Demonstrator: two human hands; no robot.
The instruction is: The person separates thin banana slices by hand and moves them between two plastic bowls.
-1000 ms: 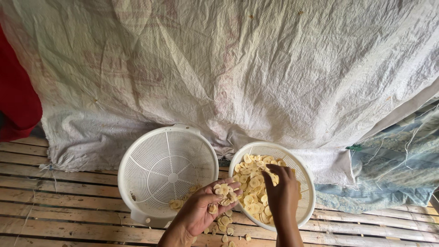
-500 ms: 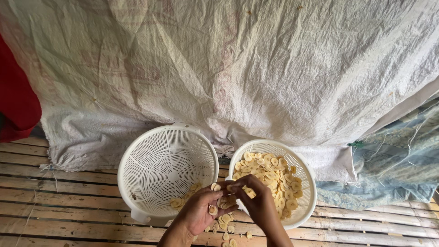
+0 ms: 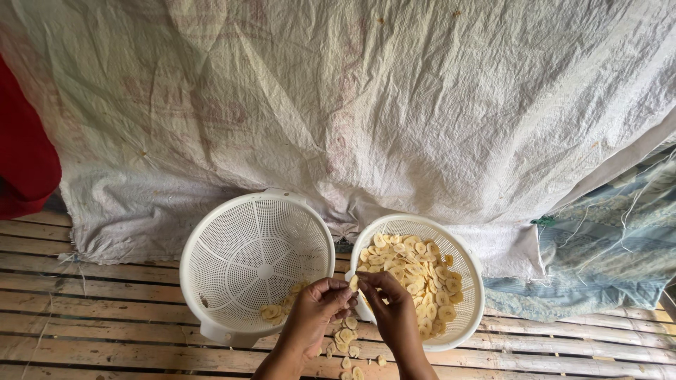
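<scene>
white colanders point(image 3: 257, 264), pale yellow slices point(image 3: 415, 271)

Both forearms are running off the near edge of the view. The left hand point(image 3: 315, 309) is curling over whatever sits in its palm, so that stays hidden. The right hand point(image 3: 391, 309) is covering the near rim of the right basket point(image 3: 470, 271). The small piece point(image 3: 354, 283) between the fingertips is too small to make out clearly. The red cloth point(image 3: 24, 151) is getting cut off at the left edge.

matt white plastic colanders point(image 3: 257, 264), rough woven sacking point(image 3: 366, 105)
</scene>
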